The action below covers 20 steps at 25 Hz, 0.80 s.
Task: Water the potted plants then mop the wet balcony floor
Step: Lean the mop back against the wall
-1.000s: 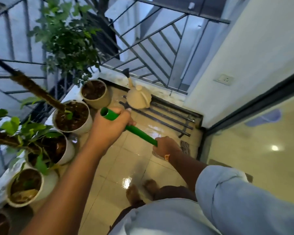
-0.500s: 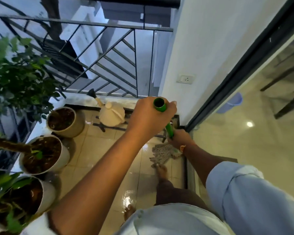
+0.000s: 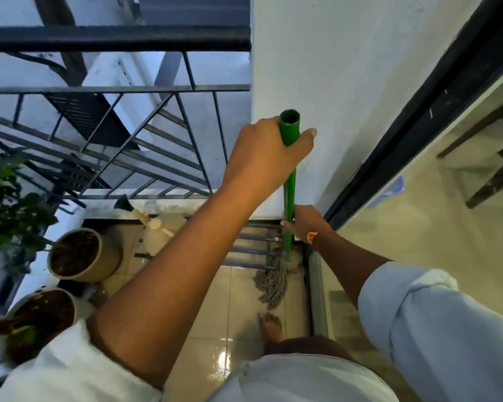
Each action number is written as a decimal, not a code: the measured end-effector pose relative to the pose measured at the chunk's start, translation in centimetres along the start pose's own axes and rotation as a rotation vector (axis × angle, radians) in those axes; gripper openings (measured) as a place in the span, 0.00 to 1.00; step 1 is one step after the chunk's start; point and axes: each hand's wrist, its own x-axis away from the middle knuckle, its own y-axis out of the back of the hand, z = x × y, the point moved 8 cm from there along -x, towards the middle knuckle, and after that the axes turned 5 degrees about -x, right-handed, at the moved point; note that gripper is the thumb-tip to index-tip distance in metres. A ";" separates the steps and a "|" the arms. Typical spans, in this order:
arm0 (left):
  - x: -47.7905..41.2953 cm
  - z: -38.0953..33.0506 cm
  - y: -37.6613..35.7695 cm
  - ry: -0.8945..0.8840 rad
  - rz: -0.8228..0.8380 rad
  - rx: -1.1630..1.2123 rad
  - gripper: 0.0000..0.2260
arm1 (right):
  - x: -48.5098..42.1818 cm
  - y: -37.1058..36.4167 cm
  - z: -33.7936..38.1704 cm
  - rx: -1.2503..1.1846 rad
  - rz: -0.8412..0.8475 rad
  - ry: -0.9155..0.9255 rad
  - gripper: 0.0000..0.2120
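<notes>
Swung from a slant a second ago, the green mop handle (image 3: 289,181) now stands almost upright close beside the black door frame (image 3: 418,111), and the view has turned toward that frame.

Nearest, a bare foot (image 3: 269,329) stands on glossy, wet-looking floor tiles (image 3: 209,314) just out from the door frame. Ahead of it the grey string mop head (image 3: 273,282) lies splayed on the tiles at the foot of the frame, its strands trailing back toward the foot.

The right hand (image 3: 305,224) is wrapped round the handle low down, near the frame's base. The left hand (image 3: 262,158) is curled round the top just under the open end, thumb on the frame side.

The pole looks stiff and light, and probably slick if wet. The strings are soft and likely heavy with water, so they should drag. That spread two-handed hold suits it: the top hand steers, the low hand bears down.

Beyond the mop head a dark metal grate (image 3: 253,248) lies on the floor. Well away from the frame stand a cream watering can (image 3: 154,227) and two soil-filled pots (image 3: 82,256), with the railing (image 3: 114,91) farthest.
</notes>
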 end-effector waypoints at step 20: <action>-15.1 -11.0 -0.9 -0.259 -0.120 -0.054 0.13 | -8.6 13.0 0.6 -0.355 -0.315 -0.158 0.13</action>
